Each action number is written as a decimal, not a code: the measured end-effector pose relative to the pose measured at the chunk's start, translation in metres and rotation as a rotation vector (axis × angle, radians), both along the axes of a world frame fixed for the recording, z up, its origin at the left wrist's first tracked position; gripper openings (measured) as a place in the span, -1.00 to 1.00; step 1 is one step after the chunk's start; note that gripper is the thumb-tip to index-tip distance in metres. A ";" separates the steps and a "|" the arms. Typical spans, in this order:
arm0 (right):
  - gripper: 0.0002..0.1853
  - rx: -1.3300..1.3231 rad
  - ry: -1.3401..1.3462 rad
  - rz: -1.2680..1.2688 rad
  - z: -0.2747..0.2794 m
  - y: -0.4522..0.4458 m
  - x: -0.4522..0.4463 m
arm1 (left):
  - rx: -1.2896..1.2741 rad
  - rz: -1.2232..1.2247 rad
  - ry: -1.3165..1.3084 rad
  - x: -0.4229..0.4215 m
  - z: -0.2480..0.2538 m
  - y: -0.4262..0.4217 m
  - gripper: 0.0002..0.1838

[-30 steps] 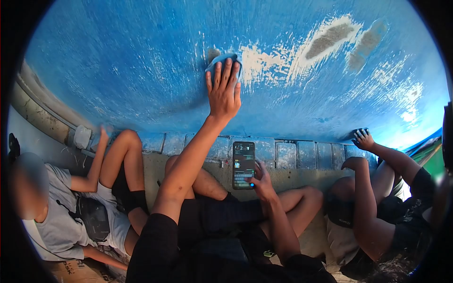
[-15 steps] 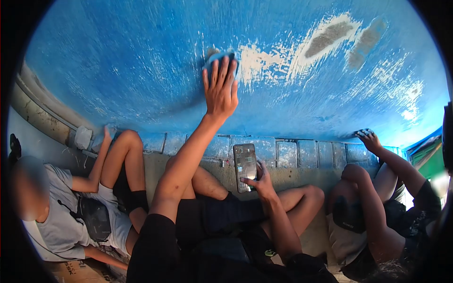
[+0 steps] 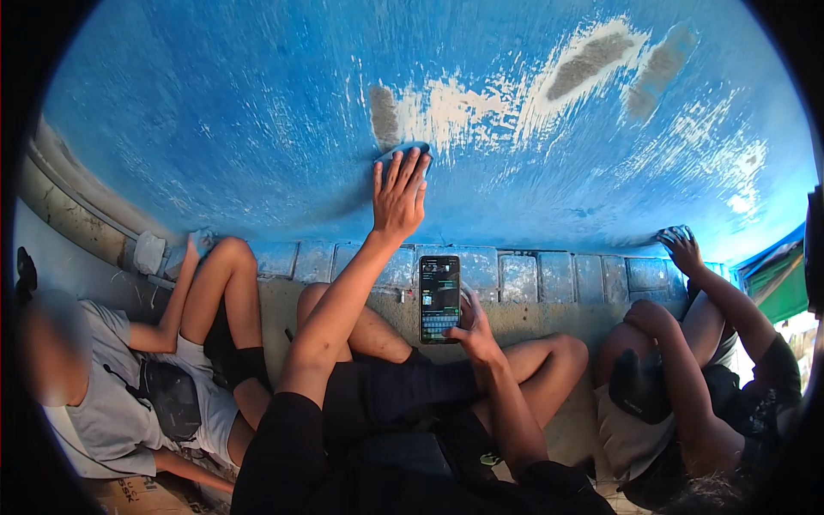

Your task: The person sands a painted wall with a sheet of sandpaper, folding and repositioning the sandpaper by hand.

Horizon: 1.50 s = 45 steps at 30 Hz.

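Note:
My left hand [image 3: 398, 204] is stretched up against the blue painted wall [image 3: 240, 120], fingers laid flat over a piece of sandpaper [image 3: 415, 149] pressed to the surface. Only the paper's curved upper edge shows; my fingers hide most of it. Right above lies a bare grey patch [image 3: 383, 113], with white scraped paint [image 3: 463, 112] beside it. Lower down, my right hand [image 3: 476, 330] is closed around a smartphone [image 3: 439, 296], thumb over the bottom of its lit screen. A chat and an on-screen keyboard appear there.
One person [image 3: 112, 369] in a grey shirt sits at the left, a hand near the wall's foot. At the right, another person [image 3: 687, 378] in dark clothes touches the wall. Grey-blue blocks [image 3: 519, 279] line its base. Cardboard [image 3: 129, 496] lies at lower left.
My left hand has slid down the wall with the sandpaper, uncovering more of the grey patch. The phone has turned more upright, and a keyboard now shows on its screen.

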State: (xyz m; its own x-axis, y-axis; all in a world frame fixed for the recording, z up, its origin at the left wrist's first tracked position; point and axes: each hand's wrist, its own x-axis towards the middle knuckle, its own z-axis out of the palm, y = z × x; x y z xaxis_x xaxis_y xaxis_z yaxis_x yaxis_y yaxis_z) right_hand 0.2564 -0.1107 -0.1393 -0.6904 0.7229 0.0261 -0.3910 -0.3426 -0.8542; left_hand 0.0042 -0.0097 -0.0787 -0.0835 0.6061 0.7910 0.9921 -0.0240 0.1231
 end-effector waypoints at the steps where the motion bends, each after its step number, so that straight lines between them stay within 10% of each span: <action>1: 0.02 -0.041 -0.001 0.004 0.000 0.000 0.000 | 0.021 -0.004 0.009 0.000 0.012 0.003 -0.51; 20: 0.02 -0.055 -0.061 -0.066 0.010 0.000 0.000 | -0.218 -0.025 0.015 -0.008 -0.015 -0.018 -0.51; 28: 0.01 0.102 -0.156 -0.085 0.007 0.003 -0.007 | 0.116 -0.045 -0.055 0.015 0.085 0.015 -0.48; 35: 0.01 -0.051 -0.062 -0.038 0.004 0.003 0.007 | -0.019 0.020 0.022 -0.001 0.011 0.005 -0.50; 45: 0.04 -0.077 -0.004 0.031 0.011 -0.001 0.004 | 0.051 0.006 0.017 -0.005 0.034 0.002 -0.51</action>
